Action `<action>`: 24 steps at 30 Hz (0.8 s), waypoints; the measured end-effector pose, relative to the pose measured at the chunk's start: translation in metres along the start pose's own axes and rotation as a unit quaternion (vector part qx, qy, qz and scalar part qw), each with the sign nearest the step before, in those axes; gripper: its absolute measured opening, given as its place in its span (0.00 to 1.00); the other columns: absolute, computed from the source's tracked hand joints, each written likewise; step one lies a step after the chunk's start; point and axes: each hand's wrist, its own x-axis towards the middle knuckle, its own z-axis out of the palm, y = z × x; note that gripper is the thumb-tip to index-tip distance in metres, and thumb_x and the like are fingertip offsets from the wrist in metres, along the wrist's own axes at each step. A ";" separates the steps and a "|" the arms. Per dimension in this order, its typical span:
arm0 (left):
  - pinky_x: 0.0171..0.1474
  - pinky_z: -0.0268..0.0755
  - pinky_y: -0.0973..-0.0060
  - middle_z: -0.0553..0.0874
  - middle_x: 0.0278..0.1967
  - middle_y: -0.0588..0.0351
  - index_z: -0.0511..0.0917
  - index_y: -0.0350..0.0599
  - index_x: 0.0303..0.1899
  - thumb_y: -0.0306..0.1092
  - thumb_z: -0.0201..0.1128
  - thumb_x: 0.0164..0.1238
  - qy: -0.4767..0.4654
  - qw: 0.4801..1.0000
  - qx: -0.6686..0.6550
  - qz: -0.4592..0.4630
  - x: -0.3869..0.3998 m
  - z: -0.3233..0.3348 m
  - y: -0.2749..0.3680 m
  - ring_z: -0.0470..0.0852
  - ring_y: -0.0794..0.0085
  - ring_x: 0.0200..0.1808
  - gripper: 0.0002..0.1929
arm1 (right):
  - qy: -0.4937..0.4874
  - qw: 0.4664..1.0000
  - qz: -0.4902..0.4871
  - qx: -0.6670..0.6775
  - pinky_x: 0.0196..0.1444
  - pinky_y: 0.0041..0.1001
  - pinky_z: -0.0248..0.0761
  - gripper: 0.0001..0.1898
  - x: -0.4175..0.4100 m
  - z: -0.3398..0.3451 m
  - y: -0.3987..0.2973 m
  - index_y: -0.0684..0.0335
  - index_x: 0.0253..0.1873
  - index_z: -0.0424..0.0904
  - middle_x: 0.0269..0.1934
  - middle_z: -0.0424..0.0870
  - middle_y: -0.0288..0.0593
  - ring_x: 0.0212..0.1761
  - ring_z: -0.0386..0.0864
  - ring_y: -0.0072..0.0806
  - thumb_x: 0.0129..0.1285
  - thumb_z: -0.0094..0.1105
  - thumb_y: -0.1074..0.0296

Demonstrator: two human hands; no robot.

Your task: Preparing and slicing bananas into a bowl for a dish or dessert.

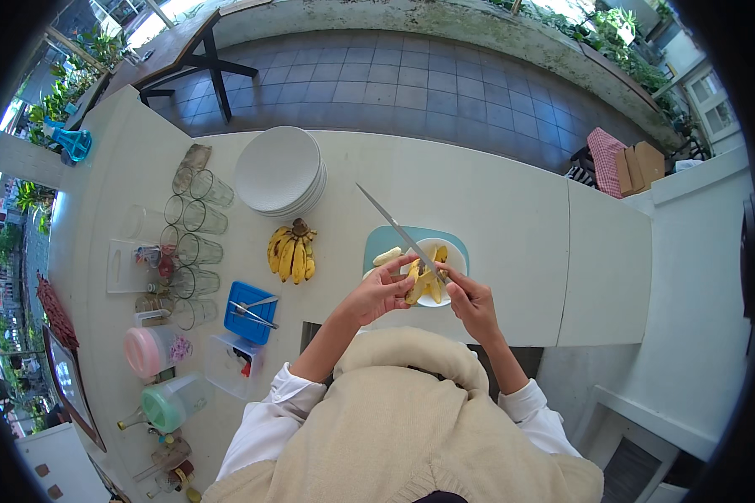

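My left hand (377, 290) holds a yellow banana (417, 286) with its peel partly opened, above a white bowl (458, 259). In my right hand (472, 300) is a long kitchen knife (395, 223), its blade pointing up and to the left across the bowl. Yellow peels lie in the bowl, partly hidden by the hands. The bowl stands on a light blue cutting board (380, 237). Beside it on the board lies a peeled banana (387, 256). A bunch of bananas (292, 253) rests on the white counter further left.
A stack of white plates (278, 170) stands behind the bunch. At the left are rows of drinking glasses (204, 217), a blue tray (246, 314) with metal utensils, a clear plastic box (226, 371), and pitchers with pink (143, 352) and green (162, 405) lids.
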 end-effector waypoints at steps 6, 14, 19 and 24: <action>0.37 0.73 0.81 0.77 0.43 0.54 0.56 0.49 0.65 0.33 0.60 0.62 -0.085 0.996 0.023 -0.006 0.000 0.000 0.003 0.77 0.78 0.38 0.31 | 0.047 0.998 -0.030 0.004 0.18 0.15 0.46 0.17 0.005 -0.006 0.006 0.57 0.57 0.74 0.16 0.60 0.24 0.17 0.53 0.10 0.65 0.50 0.61; 0.36 0.68 0.79 0.78 0.41 0.53 0.56 0.50 0.65 0.38 0.62 0.60 -0.116 0.988 0.107 0.000 -0.008 0.006 0.010 0.74 0.77 0.37 0.33 | 0.079 0.995 -0.063 -0.003 0.17 0.13 0.47 0.18 0.013 -0.011 0.009 0.59 0.58 0.73 0.16 0.59 0.22 0.15 0.53 0.08 0.67 0.49 0.59; 0.37 0.69 0.78 0.79 0.41 0.50 0.56 0.48 0.65 0.39 0.64 0.58 -0.161 0.972 0.170 0.007 -0.010 -0.001 0.016 0.77 0.74 0.39 0.35 | 0.111 0.992 -0.059 0.012 0.19 0.14 0.46 0.18 0.014 -0.012 0.007 0.58 0.57 0.73 0.17 0.60 0.23 0.18 0.53 0.09 0.66 0.50 0.60; 0.38 0.69 0.78 0.80 0.41 0.50 0.55 0.48 0.66 0.37 0.62 0.60 -0.206 0.961 0.186 -0.004 -0.010 -0.002 0.020 0.78 0.73 0.40 0.34 | 0.127 0.990 -0.065 0.007 0.14 0.11 0.48 0.18 0.016 -0.015 0.018 0.59 0.58 0.71 0.15 0.58 0.22 0.14 0.53 0.06 0.68 0.47 0.59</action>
